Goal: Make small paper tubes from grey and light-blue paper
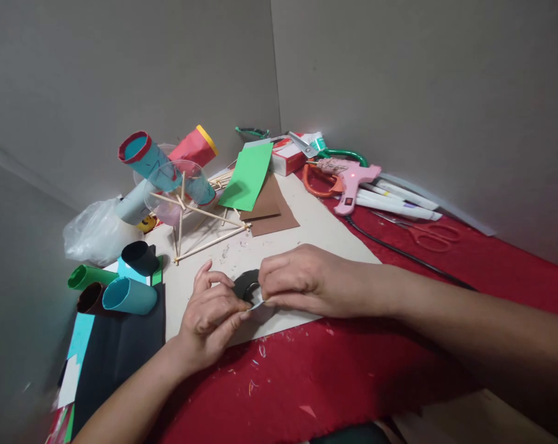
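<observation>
In the middle of the head view, my left hand (pixel 216 308) and my right hand (pixel 297 280) face each other just above the beige board. Between their fingertips runs a small pale strip (pixel 256 304), pinched at both ends. Right behind it sits a dark ring-shaped piece (pixel 244 283), partly covered by my right fingers; whether it is tape or rolled paper I cannot tell. My left thumb and forefinger are closed, while its other fingers are partly raised. The fingers of my right hand are curled together.
Paper tubes, including a light blue one (pixel 129 296), stand at left on black sheets (pixel 121 345). Behind are a stick frame (pixel 209 243), green paper (pixel 248 176) and brown paper (pixel 279 219). A pink glue gun (pixel 352 182), its cord and red scissors (pixel 433 235) lie at right.
</observation>
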`<state>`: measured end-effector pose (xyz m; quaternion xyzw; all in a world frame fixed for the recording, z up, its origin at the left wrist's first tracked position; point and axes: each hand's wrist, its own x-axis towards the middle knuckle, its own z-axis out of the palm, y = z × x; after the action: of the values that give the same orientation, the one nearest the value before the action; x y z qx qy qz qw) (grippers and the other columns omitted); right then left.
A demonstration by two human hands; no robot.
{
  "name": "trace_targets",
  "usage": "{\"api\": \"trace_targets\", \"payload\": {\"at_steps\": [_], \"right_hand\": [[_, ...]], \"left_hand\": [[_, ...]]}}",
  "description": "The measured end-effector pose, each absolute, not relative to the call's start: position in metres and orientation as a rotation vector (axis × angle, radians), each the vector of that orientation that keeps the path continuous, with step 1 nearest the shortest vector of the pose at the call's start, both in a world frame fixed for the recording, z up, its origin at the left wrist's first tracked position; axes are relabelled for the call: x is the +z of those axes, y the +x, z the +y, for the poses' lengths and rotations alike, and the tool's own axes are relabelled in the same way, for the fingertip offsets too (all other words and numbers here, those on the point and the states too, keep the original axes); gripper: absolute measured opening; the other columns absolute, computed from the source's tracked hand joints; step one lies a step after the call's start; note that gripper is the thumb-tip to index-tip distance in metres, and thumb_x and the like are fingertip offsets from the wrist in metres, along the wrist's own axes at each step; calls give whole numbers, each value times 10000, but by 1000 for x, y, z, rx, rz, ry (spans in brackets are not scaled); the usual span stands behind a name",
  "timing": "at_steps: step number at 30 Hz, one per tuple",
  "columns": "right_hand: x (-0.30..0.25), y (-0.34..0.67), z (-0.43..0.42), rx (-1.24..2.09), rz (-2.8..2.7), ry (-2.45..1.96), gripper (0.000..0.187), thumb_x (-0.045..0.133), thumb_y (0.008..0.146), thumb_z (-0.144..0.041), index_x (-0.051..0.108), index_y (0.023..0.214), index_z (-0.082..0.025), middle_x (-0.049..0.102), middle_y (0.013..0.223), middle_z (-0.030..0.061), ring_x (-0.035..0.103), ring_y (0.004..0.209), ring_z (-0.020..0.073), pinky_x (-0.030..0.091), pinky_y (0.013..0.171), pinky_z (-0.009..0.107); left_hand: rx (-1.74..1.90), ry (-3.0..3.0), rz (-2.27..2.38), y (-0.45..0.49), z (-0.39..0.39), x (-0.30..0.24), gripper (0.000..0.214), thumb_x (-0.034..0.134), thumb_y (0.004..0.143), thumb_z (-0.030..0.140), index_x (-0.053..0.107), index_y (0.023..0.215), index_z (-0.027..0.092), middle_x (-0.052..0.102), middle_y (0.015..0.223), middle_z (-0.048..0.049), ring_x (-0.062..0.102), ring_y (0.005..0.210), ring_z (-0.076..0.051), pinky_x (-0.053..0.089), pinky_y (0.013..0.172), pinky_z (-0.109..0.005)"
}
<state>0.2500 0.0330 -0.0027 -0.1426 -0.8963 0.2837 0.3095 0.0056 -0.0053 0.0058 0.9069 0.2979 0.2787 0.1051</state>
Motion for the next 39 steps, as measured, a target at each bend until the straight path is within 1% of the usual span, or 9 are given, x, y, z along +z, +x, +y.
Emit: {"api": "trace_targets", "payload": {"at_steps": [5, 9, 15, 18, 20, 29, 34, 36, 39], "right_hand": [[-4, 247, 29, 771, -2319, -436, 86, 619, 910, -127, 699, 942, -125, 670, 870, 60, 627, 757, 142, 466, 698, 227], [-5, 243, 25, 790, -2296, -357, 146, 570, 941, -140, 701, 876, -142, 668, 856, 58, 626, 754, 133, 472, 698, 218], [0, 244, 25, 869, -2316, -360, 163, 548, 939, -107, 696, 873, -128, 667, 847, 56, 618, 757, 133, 466, 706, 217], [1, 244, 26, 882, -2319, -420, 148, 569, 925, -107, 694, 850, -129, 644, 809, 36, 598, 720, 124, 453, 679, 210], [0, 242, 25, 882, -2307, -437, 121, 589, 916, -116, 701, 873, -130, 655, 828, 40, 610, 738, 130, 458, 696, 217], [-5, 240, 22, 931, -2309, -335, 200, 530, 942, -130, 704, 842, -125, 670, 809, 59, 618, 745, 138, 469, 699, 227], [1, 242, 26, 923, -2297, -392, 201, 534, 938, -135, 702, 826, -132, 666, 793, 49, 617, 728, 133, 462, 687, 227], [1, 243, 27, 919, -2296, -384, 199, 534, 938, -136, 700, 828, -132, 666, 794, 49, 617, 726, 132, 459, 684, 228], [0, 243, 27, 925, -2304, -371, 191, 537, 940, -141, 702, 844, -130, 671, 808, 54, 620, 731, 135, 459, 685, 229]], "left_hand": [[816, 2654, 905, 7, -8, 6, 71, 621, 889, 157, 676, 861, 192, 652, 736, 1, 553, 973, -191, 201, 1158, -465], [842, 2663, 892, 9, -9, 4, 76, 617, 904, 179, 688, 892, 202, 681, 755, 1, 569, 1002, -193, 176, 1171, -474], [884, 2646, 876, 4, -6, 0, 177, 638, 906, 212, 667, 1080, 226, 728, 887, -16, 556, 1111, -208, 182, 1162, -480], [878, 2598, 903, 3, -6, 0, 53, 643, 898, 191, 665, 939, 216, 716, 837, -5, 571, 1079, -205, 182, 1157, -468], [863, 2567, 913, 5, -7, 0, 60, 625, 907, 185, 658, 865, 213, 707, 818, -5, 576, 1065, -209, 188, 1149, -477], [819, 2497, 876, 9, -12, 2, 101, 586, 924, 173, 662, 864, 203, 715, 876, -26, 557, 1120, -222, 187, 1152, -506], [995, 2518, 859, 3, -3, -1, 186, 653, 896, 243, 667, 1080, 218, 742, 992, -73, 604, 1084, -248, 352, 1058, -521], [1042, 2509, 866, 3, -2, 0, 188, 686, 871, 250, 666, 1053, 205, 742, 982, -82, 616, 1061, -251, 393, 1025, -513], [1010, 2501, 895, 6, -5, 2, 58, 691, 869, 247, 679, 891, 196, 734, 941, -71, 594, 1094, -249, 370, 1046, -509]]}}
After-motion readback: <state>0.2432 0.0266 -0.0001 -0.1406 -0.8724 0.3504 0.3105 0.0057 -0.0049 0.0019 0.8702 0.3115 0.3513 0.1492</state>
